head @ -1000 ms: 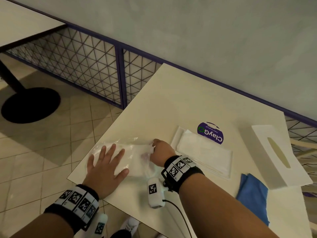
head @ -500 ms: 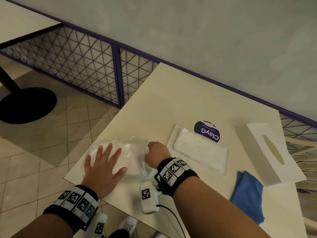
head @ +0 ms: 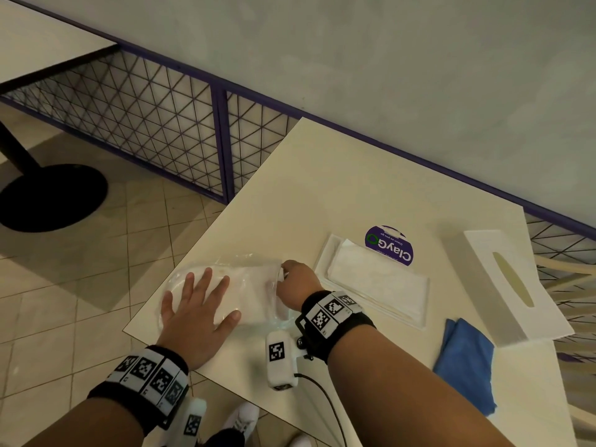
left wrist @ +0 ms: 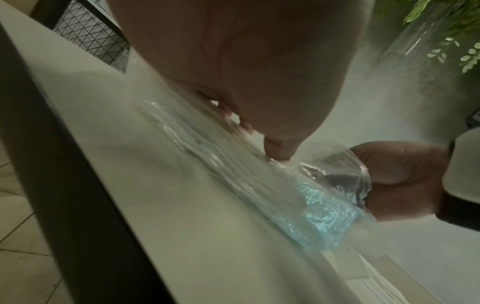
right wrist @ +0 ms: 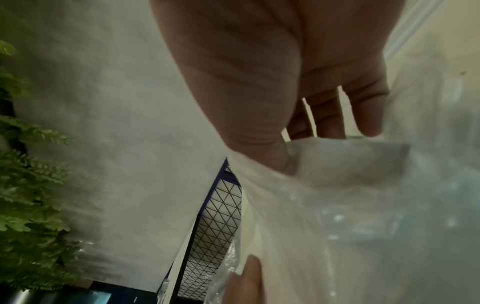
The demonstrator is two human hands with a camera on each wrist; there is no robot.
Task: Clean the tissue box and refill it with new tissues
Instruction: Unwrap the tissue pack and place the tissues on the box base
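A pack of new tissues in clear plastic wrap lies at the table's near left corner. My left hand lies flat on it with fingers spread, and its fingertips press the wrap. My right hand pinches the pack's right end; its thumb and fingers hold a fold of white tissue at the wrapper's mouth. The white tissue box cover with its oval slot lies at the right. Its flat base tray lies in the middle and holds a tissue stack.
A folded blue cloth lies near the table's front edge, right of my right forearm. A purple round sticker is behind the tray. A mesh railing and another table's black base are to the left.
Both hands stay on the tissue pack in nearly the same pose. The right hand has worked slightly at the wrapper's end; the head view has shifted a little.
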